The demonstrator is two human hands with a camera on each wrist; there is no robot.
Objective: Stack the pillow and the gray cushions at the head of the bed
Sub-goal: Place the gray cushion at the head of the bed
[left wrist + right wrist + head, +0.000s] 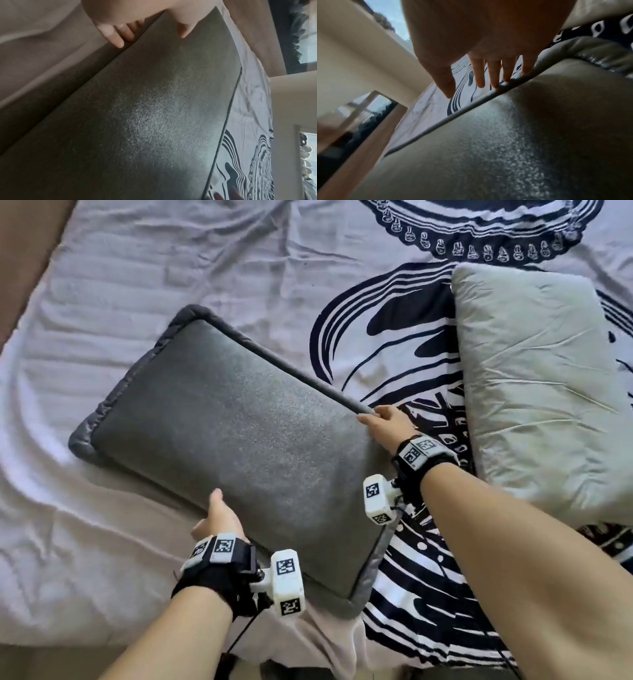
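Grip status: left hand (221,517) holds the near long edge of the dark gray cushion (239,446), thumb on the top face and, per the left wrist view, fingers (118,40) reaching under the edge; right hand (385,422) sits at the far long edge near the corner, fingers (494,75) nearly straight and only touching the piped seam, thumb free of it, so this side is contact rather than a closed hold. Cushion lies diagonally across the bed sheet (171,268), partly over the black-and-white patterned spread (411,594), apparently resting on the bed or barely raised; cannot tell which. Light gray pillow (534,392) lies flat to the right, well apart from the cushion, not touched. No second gray cushion is in view, and nothing is stacked yet. Risks, as judged: if a lift starts now, the load falls mostly on the left hand, and the wide, floppy cushion could sag or pivot about that hand and slip off the right fingertips. The smooth-looking seam offers little purchase for straight fingers. Dragging instead of lifting could bunch the already wrinkled sheet and pull the spread along. A swing to the right could knock the pillow out of place. Direction of the head of the bed is not evident from these views.
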